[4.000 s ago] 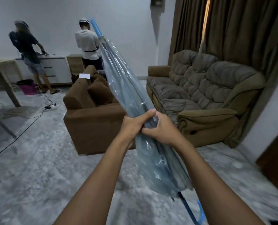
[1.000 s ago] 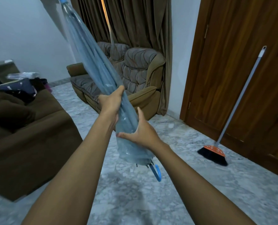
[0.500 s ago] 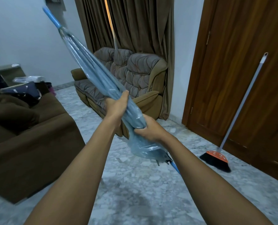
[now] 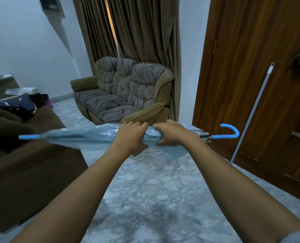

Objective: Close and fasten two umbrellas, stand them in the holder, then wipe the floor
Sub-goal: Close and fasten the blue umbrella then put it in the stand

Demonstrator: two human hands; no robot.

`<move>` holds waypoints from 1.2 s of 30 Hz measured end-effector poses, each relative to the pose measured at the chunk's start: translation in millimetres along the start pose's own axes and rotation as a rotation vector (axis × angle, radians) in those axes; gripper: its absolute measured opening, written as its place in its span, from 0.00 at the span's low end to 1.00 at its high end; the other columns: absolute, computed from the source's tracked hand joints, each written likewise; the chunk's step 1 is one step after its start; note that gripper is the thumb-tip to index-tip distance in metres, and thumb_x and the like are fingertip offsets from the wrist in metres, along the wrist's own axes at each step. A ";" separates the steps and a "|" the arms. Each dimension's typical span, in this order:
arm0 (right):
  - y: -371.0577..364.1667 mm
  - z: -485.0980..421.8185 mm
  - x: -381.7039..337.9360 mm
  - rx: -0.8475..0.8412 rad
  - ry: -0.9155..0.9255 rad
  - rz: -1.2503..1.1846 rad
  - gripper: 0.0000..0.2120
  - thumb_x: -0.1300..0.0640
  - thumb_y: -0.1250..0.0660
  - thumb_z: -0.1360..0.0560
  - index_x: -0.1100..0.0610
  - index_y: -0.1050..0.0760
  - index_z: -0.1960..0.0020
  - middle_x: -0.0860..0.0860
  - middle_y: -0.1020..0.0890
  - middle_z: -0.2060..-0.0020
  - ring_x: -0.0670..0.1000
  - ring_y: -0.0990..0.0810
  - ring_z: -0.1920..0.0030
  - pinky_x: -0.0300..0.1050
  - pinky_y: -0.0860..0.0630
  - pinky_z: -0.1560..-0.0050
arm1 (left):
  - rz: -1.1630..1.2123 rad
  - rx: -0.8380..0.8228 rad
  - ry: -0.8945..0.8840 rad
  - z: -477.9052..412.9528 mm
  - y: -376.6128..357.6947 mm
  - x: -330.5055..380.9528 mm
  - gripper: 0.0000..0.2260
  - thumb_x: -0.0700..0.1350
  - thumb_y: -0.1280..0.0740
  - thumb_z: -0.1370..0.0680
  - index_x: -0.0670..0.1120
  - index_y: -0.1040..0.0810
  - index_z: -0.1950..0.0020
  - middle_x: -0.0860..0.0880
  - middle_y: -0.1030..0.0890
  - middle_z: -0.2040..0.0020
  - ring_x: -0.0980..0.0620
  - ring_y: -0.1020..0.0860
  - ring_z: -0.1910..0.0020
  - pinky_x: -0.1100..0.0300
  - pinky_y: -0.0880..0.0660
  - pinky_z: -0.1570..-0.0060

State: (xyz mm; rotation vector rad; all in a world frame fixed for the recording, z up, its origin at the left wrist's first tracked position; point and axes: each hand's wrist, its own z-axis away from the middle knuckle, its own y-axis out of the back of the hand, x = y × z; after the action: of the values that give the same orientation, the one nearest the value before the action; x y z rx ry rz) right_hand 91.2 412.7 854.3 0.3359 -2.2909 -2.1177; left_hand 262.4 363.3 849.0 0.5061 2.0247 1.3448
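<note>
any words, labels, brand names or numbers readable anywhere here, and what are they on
None: no readable text anywhere in the head view.
Umbrella, held by the left hand and right hand: no print visible.
Dark frame high on the wall: blurred, nothing legible.
Bags on the brown sofa: no label readable.

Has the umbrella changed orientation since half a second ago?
Yes. The umbrella now lies roughly level across the view, tip left, hooked handle right toward the door; before, its tip pointed up-left toward the curtain. Both hands, left hand and right hand, grip its middle.
</note>
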 end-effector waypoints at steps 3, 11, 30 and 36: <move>5.0 -0.8 1.2 0.157 0.010 0.151 0.19 0.50 0.26 0.33 0.46 0.26 0.43 0.47 0.18 0.46 0.52 0.23 0.39 0.68 0.56 0.25 | 0.184 -0.013 0.118 -0.2 3.4 8.9 0.19 0.50 0.31 0.29 0.48 0.25 0.39 0.45 0.18 0.47 0.42 0.20 0.49 0.54 0.29 0.57; -30.0 45.6 -24.4 1.085 -0.281 -0.241 0.14 0.44 0.28 0.29 0.52 0.26 0.52 0.49 0.25 0.51 0.50 0.26 0.45 0.59 0.30 0.33 | 1.034 -0.005 0.566 -4.9 -7.1 5.4 0.04 0.49 0.32 0.29 0.50 0.20 0.59 0.47 0.17 0.59 0.46 0.19 0.58 0.58 0.26 0.60; -24.8 8.8 -25.2 0.475 -0.407 -1.322 0.25 0.41 0.26 0.30 0.53 0.24 0.39 0.47 0.15 0.49 0.43 0.15 0.52 0.33 0.20 0.57 | 1.430 -0.106 0.339 18.1 -3.6 34.2 0.22 0.45 0.29 0.28 0.48 0.29 0.35 0.49 0.18 0.46 0.53 0.19 0.48 0.53 0.21 0.46; -37.0 2.2 -31.6 0.514 -0.471 -1.300 0.26 0.36 0.29 0.34 0.50 0.21 0.42 0.47 0.14 0.52 0.45 0.15 0.53 0.47 0.17 0.49 | 1.037 0.167 0.242 10.8 -4.6 47.8 0.53 0.46 0.24 0.34 0.54 0.61 0.23 0.46 0.39 0.26 0.47 0.28 0.34 0.48 0.25 0.40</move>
State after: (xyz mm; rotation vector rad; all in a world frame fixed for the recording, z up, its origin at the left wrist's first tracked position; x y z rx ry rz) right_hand 127.4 417.4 822.1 1.9763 -3.4178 -1.8967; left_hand 235.8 398.7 827.5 1.6994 2.1361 1.8567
